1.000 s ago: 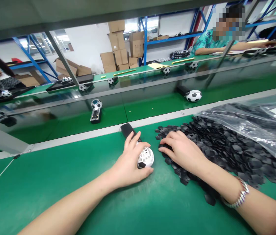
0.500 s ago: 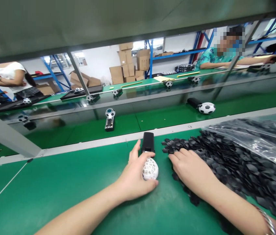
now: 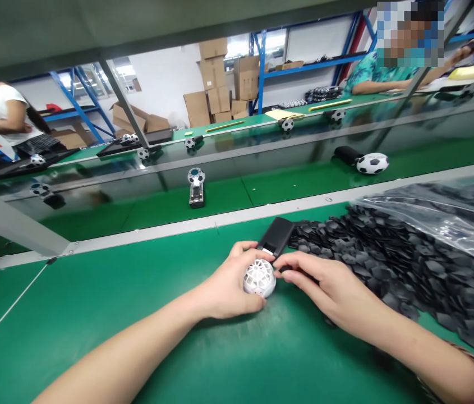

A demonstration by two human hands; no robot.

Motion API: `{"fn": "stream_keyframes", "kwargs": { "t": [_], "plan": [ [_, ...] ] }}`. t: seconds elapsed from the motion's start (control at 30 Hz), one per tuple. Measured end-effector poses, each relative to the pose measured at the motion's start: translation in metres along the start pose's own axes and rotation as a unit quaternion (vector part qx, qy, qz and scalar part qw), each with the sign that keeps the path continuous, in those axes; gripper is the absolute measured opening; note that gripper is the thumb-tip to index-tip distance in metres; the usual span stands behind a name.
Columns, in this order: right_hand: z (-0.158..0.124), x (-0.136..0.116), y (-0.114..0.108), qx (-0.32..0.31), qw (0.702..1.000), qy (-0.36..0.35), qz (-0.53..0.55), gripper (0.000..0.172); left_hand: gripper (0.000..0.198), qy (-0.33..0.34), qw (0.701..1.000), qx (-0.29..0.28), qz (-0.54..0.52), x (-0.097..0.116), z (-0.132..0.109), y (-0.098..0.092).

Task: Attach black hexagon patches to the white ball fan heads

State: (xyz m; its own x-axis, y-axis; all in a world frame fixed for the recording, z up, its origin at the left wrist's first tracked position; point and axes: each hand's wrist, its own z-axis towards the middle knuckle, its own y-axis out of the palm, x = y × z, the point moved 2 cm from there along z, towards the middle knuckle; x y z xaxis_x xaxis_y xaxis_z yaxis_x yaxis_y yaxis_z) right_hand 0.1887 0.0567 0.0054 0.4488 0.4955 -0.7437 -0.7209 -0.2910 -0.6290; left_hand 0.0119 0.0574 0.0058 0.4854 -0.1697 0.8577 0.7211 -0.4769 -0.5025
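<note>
My left hand (image 3: 237, 283) is closed around a white openwork ball head (image 3: 259, 278), its thumb at the near side and fingers over the far side. A black handle (image 3: 276, 237) sticks out from the head, away from me and tilted to the right. Close to the ball's right side, my right hand (image 3: 318, 280) pinches a small black piece (image 3: 286, 269), partly hidden by the fingers. Behind that hand spreads a heap of flat black pieces (image 3: 388, 264) on the green table.
A clear plastic bag (image 3: 442, 216) lies over the heap. Beyond a pale metal rail (image 3: 178, 232), a green belt carries a soccer-ball-headed device (image 3: 372, 163) and an opened one (image 3: 196, 188). Two people, one in a teal shirt (image 3: 367, 76), are across the line.
My right hand has left the heap with a small black piece and come up beside the ball head. The handle has swung to the right in my left hand.
</note>
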Motion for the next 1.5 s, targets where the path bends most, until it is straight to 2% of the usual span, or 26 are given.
{"fn": "stream_keyframes", "kwargs": {
  "t": [0.17, 0.3, 0.37, 0.5, 0.7, 0.93, 1.03, 1.1, 1.2, 1.3, 1.37, 1.5],
  "plan": [
    [-0.004, -0.006, 0.001, 0.058, 0.997, -0.057, -0.019, 0.014, 0.061, 0.031, 0.999, 0.022, -0.022, -0.004, -0.001, 0.008],
    [-0.006, -0.006, 0.005, 0.031, 0.999, -0.015, 0.011, 0.009, 0.052, 0.058, 0.992, 0.112, -0.012, -0.006, -0.004, 0.019],
    [-0.005, -0.006, 0.006, 0.007, 1.000, 0.001, 0.015, 0.010, 0.051, 0.057, 0.989, 0.135, 0.002, -0.008, -0.004, 0.021],
    [-0.005, -0.004, 0.009, -0.033, 0.999, 0.003, 0.021, 0.010, 0.055, 0.060, 0.991, 0.119, 0.005, -0.011, -0.003, 0.020],
    [-0.004, 0.001, 0.014, -0.006, 0.999, 0.035, 0.038, 0.007, 0.052, 0.072, 0.993, 0.091, -0.026, -0.008, -0.002, 0.017],
    [-0.002, 0.005, 0.018, 0.020, 0.996, 0.071, 0.051, 0.008, 0.049, 0.066, 0.992, 0.099, -0.051, -0.011, -0.002, 0.020],
    [-0.002, 0.004, 0.018, 0.034, 0.995, 0.087, 0.047, 0.010, 0.047, 0.074, 0.988, 0.127, -0.052, -0.011, -0.001, 0.022],
    [0.002, 0.005, 0.014, 0.015, 0.994, 0.098, 0.039, 0.010, 0.046, 0.076, 0.986, 0.141, -0.055, -0.010, 0.000, 0.023],
    [0.021, 0.012, -0.001, -0.010, 0.992, 0.102, -0.072, 0.014, 0.047, 0.066, 0.986, 0.139, -0.066, -0.010, 0.001, 0.023],
    [0.049, 0.029, -0.024, 0.040, 0.966, 0.121, -0.226, 0.016, 0.047, 0.062, 0.986, 0.133, -0.075, -0.010, 0.003, 0.021],
    [0.066, 0.044, -0.034, 0.065, 0.948, 0.142, -0.276, 0.011, 0.047, 0.062, 0.986, 0.133, -0.074, -0.011, 0.003, 0.019],
    [0.080, 0.066, -0.036, 0.047, 0.936, 0.151, -0.316, 0.007, 0.048, 0.066, 0.987, 0.127, -0.066, -0.011, 0.003, 0.018]
  ]
}}
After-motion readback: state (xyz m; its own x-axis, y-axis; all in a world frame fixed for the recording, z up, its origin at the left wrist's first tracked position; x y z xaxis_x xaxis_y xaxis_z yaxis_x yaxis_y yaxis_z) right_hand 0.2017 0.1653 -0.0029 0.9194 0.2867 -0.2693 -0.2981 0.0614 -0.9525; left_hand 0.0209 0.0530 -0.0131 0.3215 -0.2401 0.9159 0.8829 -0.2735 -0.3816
